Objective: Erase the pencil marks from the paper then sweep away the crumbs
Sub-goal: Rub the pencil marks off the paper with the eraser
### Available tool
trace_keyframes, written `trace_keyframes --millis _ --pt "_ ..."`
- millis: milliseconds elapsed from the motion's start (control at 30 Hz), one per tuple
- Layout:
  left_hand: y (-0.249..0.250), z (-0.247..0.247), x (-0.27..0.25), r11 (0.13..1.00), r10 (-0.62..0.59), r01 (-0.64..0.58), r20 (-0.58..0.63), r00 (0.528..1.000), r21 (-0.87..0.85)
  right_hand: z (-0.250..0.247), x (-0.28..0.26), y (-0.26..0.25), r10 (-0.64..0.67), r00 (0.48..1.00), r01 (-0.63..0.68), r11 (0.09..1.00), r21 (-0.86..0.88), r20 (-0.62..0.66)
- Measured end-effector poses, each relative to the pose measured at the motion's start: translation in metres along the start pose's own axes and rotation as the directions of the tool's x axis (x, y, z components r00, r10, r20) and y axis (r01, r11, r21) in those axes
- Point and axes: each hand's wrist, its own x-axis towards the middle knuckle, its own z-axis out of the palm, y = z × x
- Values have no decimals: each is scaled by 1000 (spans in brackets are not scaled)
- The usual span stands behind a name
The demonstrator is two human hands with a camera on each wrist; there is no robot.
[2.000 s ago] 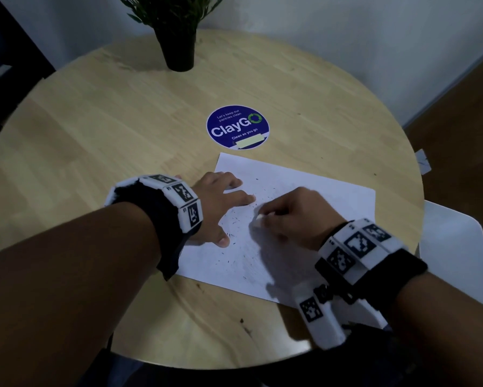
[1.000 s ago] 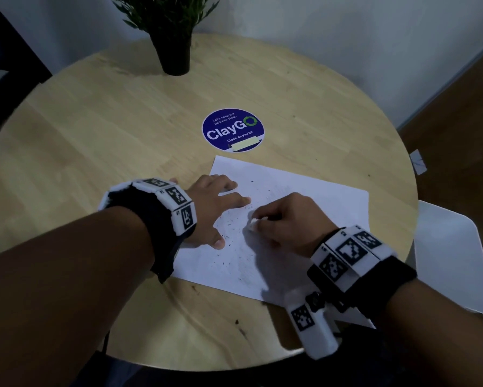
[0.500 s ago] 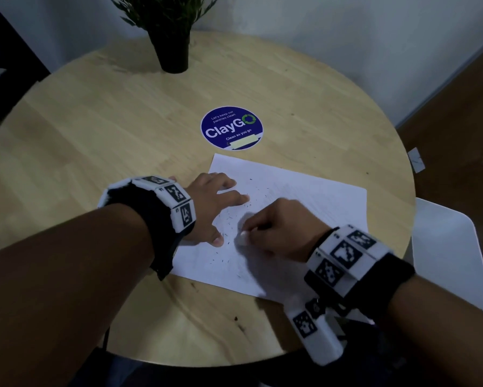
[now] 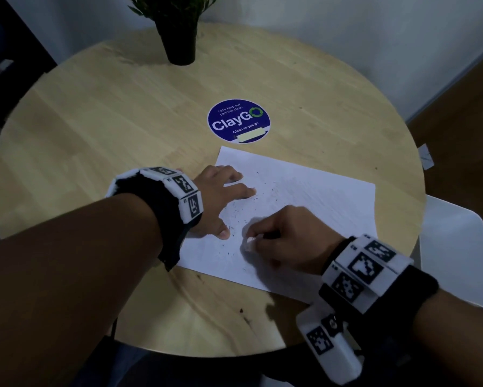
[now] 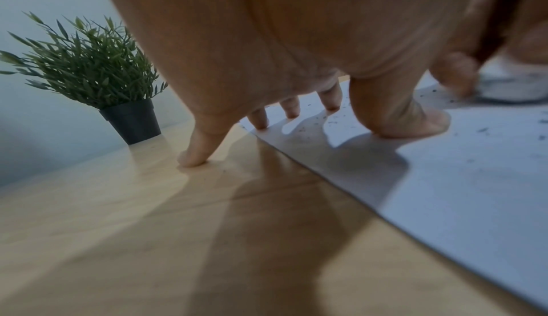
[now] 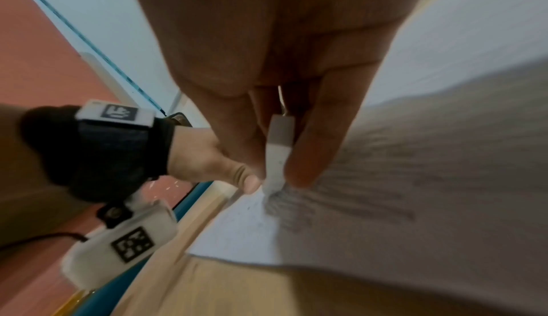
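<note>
We are mid-erasing: our right hand [image 4: 287,236] pinches the eraser [image 4: 249,243] onto the paper [image 4: 318,196], which lies just before the ClayGo sticker [image 4: 238,121]. Our left hand [image 4: 220,196], fingers spread, pins the paper's edge. Faint pencil marks [image 6: 370,204] remain; next, more rubbing, then sweeping crumbs [image 4: 236,210] off the desk [image 4: 95,121].

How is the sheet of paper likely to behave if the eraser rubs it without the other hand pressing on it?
The paper is a single thin sheet lying flat on smooth wood, so it would probably slide or crumple under the eraser. The left hand presses spread fingers on it, likely for that reason. Lifted, it would probably flop and shed its crumbs.
</note>
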Motion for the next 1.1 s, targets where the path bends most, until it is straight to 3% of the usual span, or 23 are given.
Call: trace_keyframes --millis 67,200,367,500,667,833,967,1100 --pt "1 -1 0 1000 -1 1 -3 1000 3 -2 -2 0 -14 1000 15 1000 -10 25" --pt "3 0 -2 1000 -3 3 -15 1000 0 -11 9 12 82 992 -76 995 69 -92" --pt "3 -2 -2 1000 0 0 -14 1000 -2 2 -6 -1 -14 1000 14 1000 0 21" --pt "5 -1 -4 1000 -5 5 -31 999 -2 -13 9 11 98 985 -93 995 40 -142" --pt "4 -3 -3 1000 2 -2 -23 1000 10 5 -7 -6 -46 998 46 999 5 35" --pt "5 -2 -5 999 -2 3 -31 1000 36 -8 11 4 63 992 -58 997 44 -106" --pt "4 -3 -4 1000 1 -1 -21 1000 20 9 -11 -13 -69 996 66 997 41 61" --pt "6 -2 -5 1000 -2 3 -32 999 24 -6 6 -1 47 996 -46 999 14 -75"
